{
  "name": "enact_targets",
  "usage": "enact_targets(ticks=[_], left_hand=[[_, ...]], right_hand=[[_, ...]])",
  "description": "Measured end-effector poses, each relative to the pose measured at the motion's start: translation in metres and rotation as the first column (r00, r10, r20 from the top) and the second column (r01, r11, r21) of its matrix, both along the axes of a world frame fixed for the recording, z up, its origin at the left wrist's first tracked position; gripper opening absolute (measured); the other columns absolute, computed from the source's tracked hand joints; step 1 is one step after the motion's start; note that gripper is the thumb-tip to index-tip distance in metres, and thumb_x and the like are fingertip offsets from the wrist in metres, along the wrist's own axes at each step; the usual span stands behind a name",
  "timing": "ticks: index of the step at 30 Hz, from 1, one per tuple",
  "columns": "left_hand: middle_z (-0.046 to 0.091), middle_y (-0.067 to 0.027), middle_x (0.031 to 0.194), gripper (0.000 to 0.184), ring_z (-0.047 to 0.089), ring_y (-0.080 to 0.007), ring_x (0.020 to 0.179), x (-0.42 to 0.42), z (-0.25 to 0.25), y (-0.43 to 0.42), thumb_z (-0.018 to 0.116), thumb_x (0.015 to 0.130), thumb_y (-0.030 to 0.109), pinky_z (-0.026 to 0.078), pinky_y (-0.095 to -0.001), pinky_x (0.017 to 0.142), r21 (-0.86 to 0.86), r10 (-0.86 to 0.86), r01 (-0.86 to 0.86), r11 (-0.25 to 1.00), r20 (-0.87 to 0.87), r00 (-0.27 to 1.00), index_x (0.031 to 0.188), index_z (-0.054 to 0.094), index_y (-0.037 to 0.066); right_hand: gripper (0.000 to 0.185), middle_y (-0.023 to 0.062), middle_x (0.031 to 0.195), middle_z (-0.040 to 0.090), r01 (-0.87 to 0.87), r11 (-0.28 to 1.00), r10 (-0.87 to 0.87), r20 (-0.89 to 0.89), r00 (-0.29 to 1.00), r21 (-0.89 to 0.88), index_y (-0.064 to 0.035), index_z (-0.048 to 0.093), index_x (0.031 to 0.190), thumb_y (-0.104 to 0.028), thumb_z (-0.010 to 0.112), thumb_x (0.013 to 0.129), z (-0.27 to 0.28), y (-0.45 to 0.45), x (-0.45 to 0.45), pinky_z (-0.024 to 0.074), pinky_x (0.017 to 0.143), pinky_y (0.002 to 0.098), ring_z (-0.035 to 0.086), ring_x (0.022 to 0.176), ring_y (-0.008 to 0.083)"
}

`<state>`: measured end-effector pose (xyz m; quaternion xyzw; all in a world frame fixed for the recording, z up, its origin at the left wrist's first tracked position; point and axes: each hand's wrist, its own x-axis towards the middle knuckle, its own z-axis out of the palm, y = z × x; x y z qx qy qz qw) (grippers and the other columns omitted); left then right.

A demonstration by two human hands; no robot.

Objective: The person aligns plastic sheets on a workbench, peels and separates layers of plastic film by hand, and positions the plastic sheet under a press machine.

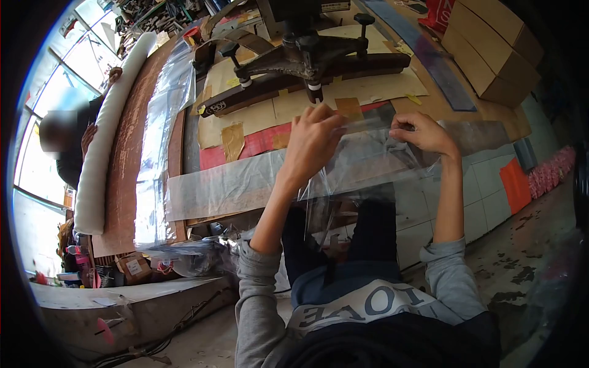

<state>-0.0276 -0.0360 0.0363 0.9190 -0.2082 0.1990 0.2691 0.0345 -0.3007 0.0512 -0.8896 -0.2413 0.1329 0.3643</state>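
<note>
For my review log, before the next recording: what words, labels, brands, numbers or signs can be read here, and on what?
"LOVE": upside down in this view, on the pale shirt front.
Too blurred to read surely: white marking on the dark machine beam.
Cut off, unreadable: white lettering on the red bag.
Too small: print on the carton at lower left.

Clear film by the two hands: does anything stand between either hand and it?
Nothing visible does. The left hand and right hand both appear to pinch the clear film directly. The dark metal bar lies beyond the hands, not between them and the film.
</note>
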Motion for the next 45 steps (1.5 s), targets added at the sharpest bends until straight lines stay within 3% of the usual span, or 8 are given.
enact_targets(ticks=[3, 9, 16, 19, 20, 30, 39, 45], left_hand=[[0.059, -0.0097, 0.091, 0.015, 0.058, -0.0269, 0.084, -0.052, 0.021, 0.026, 0.065, 0.08, 0.003, 0.045, -0.033, 0.076, -0.45, 0.058, -0.054, 0.892, -0.006, 0.998, 0.095, 0.065, 0.0], [0.055, -0.0086, 0.08, 0.026, 0.052, -0.0243, 0.087, -0.172, -0.049, 0.095, 0.067, 0.062, 0.028, 0.035, -0.0455, 0.1, -0.869, -0.092, 0.113, 0.481, 0.079, 0.993, 0.064, 0.064, 0.002], [0.062, -0.0181, 0.119, 0.034, 0.05, -0.0321, 0.123, -0.207, -0.026, 0.104, 0.062, 0.077, 0.027, 0.033, -0.0438, 0.104, -0.637, 0.101, -0.245, 0.731, -0.254, 0.962, 0.1, 0.069, 0.003], [0.058, -0.0138, 0.13, 0.039, 0.048, -0.0284, 0.128, -0.175, -0.02, 0.089, 0.059, 0.086, 0.023, 0.032, -0.0412, 0.106, -0.181, 0.297, -0.336, 0.924, -0.212, 0.931, 0.122, 0.062, 0.01], [0.057, -0.0119, 0.132, 0.042, 0.048, -0.027, 0.128, -0.166, -0.019, 0.085, 0.058, 0.088, 0.022, 0.031, -0.0404, 0.107, 0.029, 0.34, -0.34, 0.94, -0.169, 0.925, 0.129, 0.058, 0.013], [0.045, -0.0051, 0.137, 0.044, 0.041, -0.0283, 0.121, -0.126, -0.021, 0.056, 0.061, 0.085, 0.027, 0.027, -0.0465, 0.1, 0.267, 0.407, -0.383, 0.884, -0.042, 0.912, 0.129, 0.059, 0.029], [0.05, -0.0073, 0.133, 0.039, 0.045, -0.0282, 0.12, -0.122, -0.026, 0.055, 0.058, 0.087, 0.025, 0.029, -0.0457, 0.1, 0.229, 0.431, -0.42, 0.878, 0.005, 0.902, 0.126, 0.061, 0.023], [0.061, -0.0137, 0.115, 0.034, 0.059, -0.0328, 0.1, -0.11, 0.011, 0.025, 0.063, 0.086, 0.025, 0.046, -0.0395, 0.084, -0.467, 0.034, -0.069, 0.882, -0.084, 0.996, 0.116, 0.063, 0.009]], right_hand=[[0.019, 0.0002, 0.076, 0.059, -0.082, 0.978, 0.112, -0.148, 0.983, 0.192, 0.0, 0.059, 0.083, -0.017, 0.066, 0.089, 0.004, -0.004, 0.001, 0.0457, 0.071, 0.0255, 0.059, 0.08, 0.0096], [0.02, 0.0032, 0.081, 0.059, -0.2, 0.873, 0.317, -0.207, 0.926, 0.445, -0.0012, 0.056, 0.081, -0.016, 0.061, 0.093, 0.016, -0.007, -0.008, 0.0509, 0.087, 0.0308, 0.063, 0.107, 0.0233], [0.023, 0.0051, 0.081, 0.06, -0.269, 0.785, 0.458, -0.232, 0.858, 0.558, -0.0029, 0.053, 0.079, -0.019, 0.06, 0.093, 0.018, 0.002, -0.014, 0.0488, 0.097, 0.0417, 0.057, 0.118, 0.032], [0.024, 0.0113, 0.089, 0.064, -0.317, 0.739, 0.531, -0.225, 0.817, 0.594, -0.0036, 0.052, 0.078, -0.021, 0.06, 0.093, 0.015, 0.003, -0.011, 0.0457, 0.099, 0.042, 0.055, 0.121, 0.0333], [0.025, 0.0139, 0.093, 0.066, -0.333, 0.719, 0.558, -0.22, 0.8, 0.61, -0.004, 0.052, 0.077, -0.021, 0.061, 0.092, 0.015, 0.003, -0.011, 0.0444, 0.1, 0.0421, 0.054, 0.122, 0.0337], [0.033, 0.0322, 0.111, 0.062, -0.364, 0.545, 0.681, -0.145, 0.718, 0.755, -0.0064, 0.049, 0.072, -0.031, 0.065, 0.087, -0.013, -0.004, -0.001, 0.0207, 0.109, 0.0542, 0.055, 0.118, 0.0419], [0.038, 0.0325, 0.109, 0.063, -0.34, 0.613, 0.542, -0.067, 0.838, 0.714, -0.0086, 0.049, 0.068, -0.038, 0.068, 0.083, -0.013, -0.001, -0.011, 0.0121, 0.112, 0.0591, 0.06, 0.112, 0.0422], [0.028, 0.0184, 0.106, 0.069, -0.507, 0.78, 0.552, -0.022, 0.834, 0.368, -0.0091, 0.055, 0.072, -0.031, 0.067, 0.084, 0.02, 0.003, -0.04, 0.0198, 0.111, 0.0571, 0.063, 0.109, 0.0333]])
